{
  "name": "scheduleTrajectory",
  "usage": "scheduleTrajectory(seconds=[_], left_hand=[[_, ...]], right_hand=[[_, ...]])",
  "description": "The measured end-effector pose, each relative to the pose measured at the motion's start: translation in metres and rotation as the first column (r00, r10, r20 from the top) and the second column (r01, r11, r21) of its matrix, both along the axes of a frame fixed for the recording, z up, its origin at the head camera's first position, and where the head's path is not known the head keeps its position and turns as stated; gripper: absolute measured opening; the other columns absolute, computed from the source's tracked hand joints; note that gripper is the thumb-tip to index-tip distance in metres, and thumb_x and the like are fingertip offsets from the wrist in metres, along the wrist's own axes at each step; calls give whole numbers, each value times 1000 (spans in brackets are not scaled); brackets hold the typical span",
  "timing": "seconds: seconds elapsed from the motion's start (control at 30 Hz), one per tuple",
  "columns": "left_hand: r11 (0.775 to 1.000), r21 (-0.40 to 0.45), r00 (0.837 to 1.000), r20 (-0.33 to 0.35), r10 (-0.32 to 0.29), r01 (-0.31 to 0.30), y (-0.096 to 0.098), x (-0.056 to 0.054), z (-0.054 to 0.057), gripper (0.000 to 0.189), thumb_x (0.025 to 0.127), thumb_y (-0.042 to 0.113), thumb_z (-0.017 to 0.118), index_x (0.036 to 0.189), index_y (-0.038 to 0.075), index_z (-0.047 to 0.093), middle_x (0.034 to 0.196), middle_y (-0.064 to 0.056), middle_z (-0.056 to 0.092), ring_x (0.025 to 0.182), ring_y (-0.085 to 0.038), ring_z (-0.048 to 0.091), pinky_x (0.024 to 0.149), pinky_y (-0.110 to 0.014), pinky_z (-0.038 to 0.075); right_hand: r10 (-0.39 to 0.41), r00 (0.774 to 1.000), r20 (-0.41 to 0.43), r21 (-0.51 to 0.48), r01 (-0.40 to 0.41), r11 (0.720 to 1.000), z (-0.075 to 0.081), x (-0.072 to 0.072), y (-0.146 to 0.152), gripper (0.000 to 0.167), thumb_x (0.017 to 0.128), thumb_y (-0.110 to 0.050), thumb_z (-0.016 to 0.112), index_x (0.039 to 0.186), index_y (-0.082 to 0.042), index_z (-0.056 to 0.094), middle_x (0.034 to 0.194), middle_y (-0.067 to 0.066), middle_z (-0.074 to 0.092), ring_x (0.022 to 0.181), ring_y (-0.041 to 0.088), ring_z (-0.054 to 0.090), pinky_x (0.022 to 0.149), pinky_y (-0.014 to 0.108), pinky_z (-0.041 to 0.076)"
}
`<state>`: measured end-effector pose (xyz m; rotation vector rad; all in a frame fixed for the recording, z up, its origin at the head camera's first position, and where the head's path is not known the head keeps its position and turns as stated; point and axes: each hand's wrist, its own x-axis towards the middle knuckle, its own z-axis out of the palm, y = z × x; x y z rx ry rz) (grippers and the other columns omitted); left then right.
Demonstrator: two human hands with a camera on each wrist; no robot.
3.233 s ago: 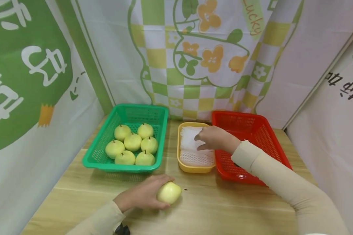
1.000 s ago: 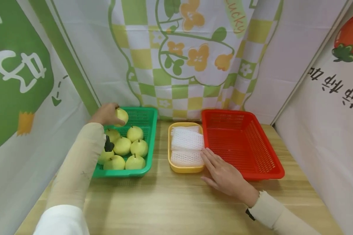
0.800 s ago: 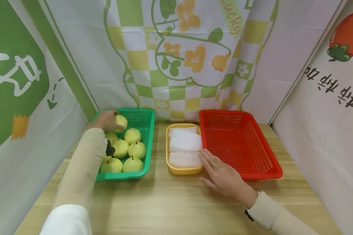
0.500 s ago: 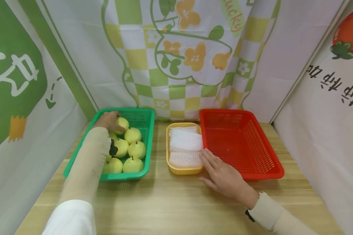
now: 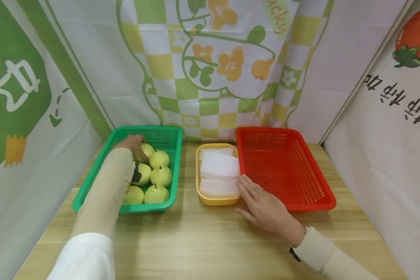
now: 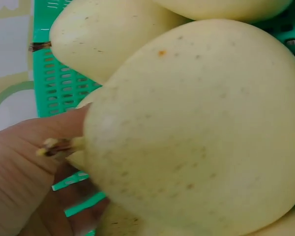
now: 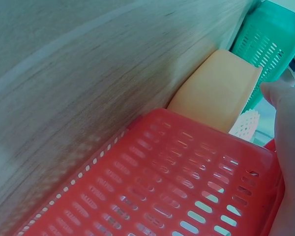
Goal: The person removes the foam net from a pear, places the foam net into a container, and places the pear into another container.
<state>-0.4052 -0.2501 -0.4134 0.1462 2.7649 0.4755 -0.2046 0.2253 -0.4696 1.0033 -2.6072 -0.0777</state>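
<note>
My left hand [image 5: 131, 146] is down in the green basket [image 5: 177, 167], its fingers and thumb around a pale yellow pear [image 5: 147, 151] at the back. Several other pears [image 5: 161, 177] lie close by in the same basket. In the left wrist view a large pear [image 6: 201, 132] fills most of the picture in front of the hand [image 6: 19, 172] and hides much of its grip. My right hand [image 5: 266, 208] rests with straight fingers where the yellow container [image 5: 218, 201] and the red basket [image 5: 311, 210] meet. White foam net sleeves [image 5: 219, 165] lie in the yellow container.
The baskets and container stand in a row toward the back of a wooden table [image 5: 203, 249]. A checked, flowered cloth [image 5: 224, 89] hangs right behind them. Printed panels [image 5: 381, 128] close off both sides.
My left hand has carried the pear from the table's front over to the green basket and lowered it among the others. The right hand has left the foam sleeves for the containers' near edge.
</note>
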Motion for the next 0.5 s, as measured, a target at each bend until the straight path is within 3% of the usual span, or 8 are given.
scheduleTrajectory(seconds=[0.23, 0.4, 0.5], left_hand=[[999, -39, 998, 50, -32, 34, -6, 8, 13, 94, 92, 29, 79, 163, -4, 25, 166, -40, 21, 152, -61, 20, 117, -76, 34], [989, -96, 993, 2, -114, 114, -6, 21, 32, 90, 101, 32, 68, 163, -9, 18, 165, -40, 25, 151, -61, 25, 118, -75, 33], [981, -118, 986, -52, -158, 151, -4, 33, 40, 89, 104, 34, 64, 162, -12, 15, 164, -40, 27, 150, -60, 29, 120, -74, 33]], right_hand=[[23, 999, -24, -1, -23, 1000, -1, -3, -1, 88, 95, -49, 74, 161, -1, 40, 167, 16, 43, 155, 32, 43, 120, 44, 46], [23, 999, -27, -11, -23, 1000, 1, -5, 1, 89, 94, -49, 76, 160, -1, 42, 167, 16, 43, 155, 33, 43, 120, 45, 45], [27, 1000, 14, -29, -27, 999, 4, -5, 3, 89, 95, -48, 75, 161, 0, 39, 169, 17, 41, 157, 34, 40, 121, 46, 43]])
